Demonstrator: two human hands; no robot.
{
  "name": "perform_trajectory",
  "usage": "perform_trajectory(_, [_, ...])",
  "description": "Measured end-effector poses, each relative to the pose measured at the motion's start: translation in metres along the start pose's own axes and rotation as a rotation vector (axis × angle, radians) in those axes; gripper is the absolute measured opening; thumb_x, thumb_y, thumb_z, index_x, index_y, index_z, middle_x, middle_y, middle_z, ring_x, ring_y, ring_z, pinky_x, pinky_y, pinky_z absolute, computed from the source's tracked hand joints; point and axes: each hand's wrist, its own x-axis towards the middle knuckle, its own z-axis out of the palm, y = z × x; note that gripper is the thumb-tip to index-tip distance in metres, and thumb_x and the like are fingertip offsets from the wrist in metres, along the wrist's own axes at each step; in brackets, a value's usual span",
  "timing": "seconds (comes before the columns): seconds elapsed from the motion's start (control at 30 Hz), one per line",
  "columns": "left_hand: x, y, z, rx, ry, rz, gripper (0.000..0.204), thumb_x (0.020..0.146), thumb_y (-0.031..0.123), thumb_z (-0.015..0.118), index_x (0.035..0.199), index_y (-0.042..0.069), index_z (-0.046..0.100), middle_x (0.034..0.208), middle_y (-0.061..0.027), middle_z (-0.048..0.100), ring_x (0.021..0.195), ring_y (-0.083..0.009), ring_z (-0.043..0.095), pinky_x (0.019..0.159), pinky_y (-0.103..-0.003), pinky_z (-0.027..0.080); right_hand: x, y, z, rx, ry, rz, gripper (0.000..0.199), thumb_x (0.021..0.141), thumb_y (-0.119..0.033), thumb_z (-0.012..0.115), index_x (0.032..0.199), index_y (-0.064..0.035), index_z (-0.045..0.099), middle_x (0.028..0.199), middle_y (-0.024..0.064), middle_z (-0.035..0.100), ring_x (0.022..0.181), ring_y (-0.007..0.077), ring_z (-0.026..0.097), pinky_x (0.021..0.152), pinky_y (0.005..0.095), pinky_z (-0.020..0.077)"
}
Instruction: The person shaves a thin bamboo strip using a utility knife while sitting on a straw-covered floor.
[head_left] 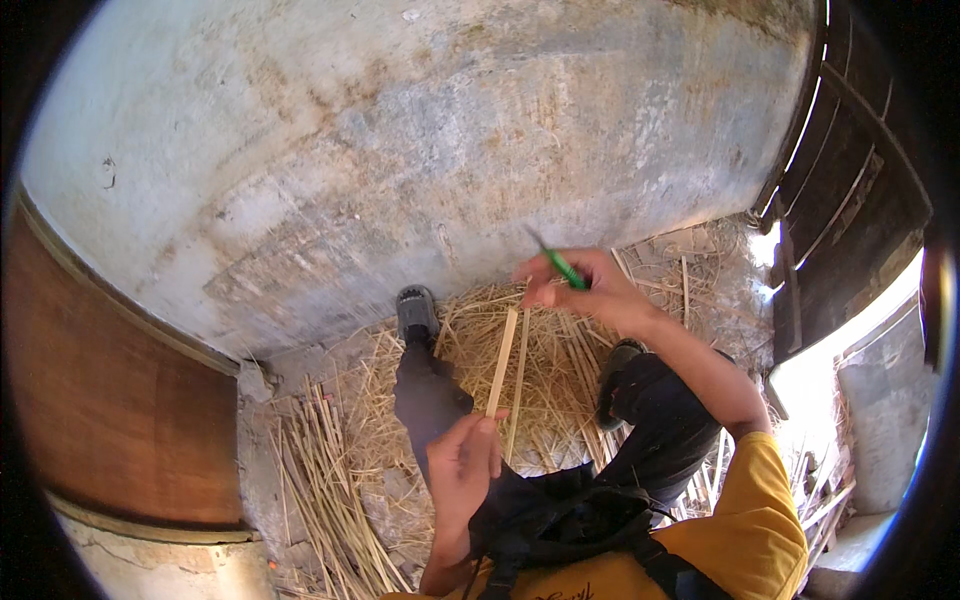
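Note:
My left hand (466,462) grips the lower end of a pale flat bamboo strip (502,362), which points up and away from me. My right hand (580,285) is raised near the strip's far end and is closed around a small green-handled tool (560,262), its thin tip pointing up to the left. Both hands hover above my outstretched legs in dark trousers (430,395) and dark shoes (416,312). A second thin strip (519,385) lies just right of the held one.
Straw and shavings (540,370) cover the floor around my legs. A bundle of long split sticks (330,490) lies at my left. A stained plaster wall (420,150) rises ahead, a brown board (110,410) at left, a dark wooden door (850,230) at right.

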Motion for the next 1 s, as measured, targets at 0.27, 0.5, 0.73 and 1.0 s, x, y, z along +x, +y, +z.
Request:
perform_trajectory(0.27, [0.002,0.009,0.019,0.081,0.005,0.008,0.025,0.108,0.017,0.055,0.117,-0.001,0.070,0.064,0.0009,0.057,0.050,-0.0046,0.048,0.045,-0.023,0.035,-0.008,-0.008,0.011,0.186,-0.182,0.034,0.013,0.092,-0.001,0.075,0.105,0.0025,0.073,0.098,0.0107,0.074,0.098,0.0203,0.074,0.089,0.0308,0.0580])
perform_trajectory(0.5, [0.011,0.018,0.013,0.050,0.029,-0.062,0.023,0.106,0.014,0.059,0.117,-0.003,0.070,0.071,0.0011,0.060,0.056,-0.0034,0.051,0.049,-0.022,0.039,-0.016,-0.011,0.016,0.098,-0.052,0.039,0.017,0.097,-0.010,0.073,0.109,0.0011,0.070,0.101,0.0085,0.073,0.092,0.0169,0.072,0.082,0.0307,0.0579])
perform_trajectory(0.73, [0.018,0.016,0.016,0.097,0.131,0.004,0.027,0.108,0.019,0.058,0.116,-0.002,0.071,0.064,0.0038,0.053,0.051,-0.0015,0.043,0.047,-0.021,0.032,-0.035,-0.003,0.025,-0.618,-0.053,-0.394,0.032,0.098,-0.034,0.068,0.115,-0.0075,0.063,0.092,0.0093,0.071,0.068,0.0315,0.069,0.059,0.0406,0.0528])
perform_trajectory(1.0, [0.020,0.016,0.019,0.138,0.171,0.067,0.027,0.108,0.021,0.058,0.115,-0.001,0.072,0.064,0.0062,0.052,0.052,-0.0001,0.044,0.046,-0.020,0.031,-0.048,0.000,0.045,-0.838,-0.039,-0.560,0.031,0.096,-0.038,0.070,0.110,-0.0113,0.064,0.085,0.0064,0.068,0.056,0.0284,0.067,0.046,0.0399,0.0506])
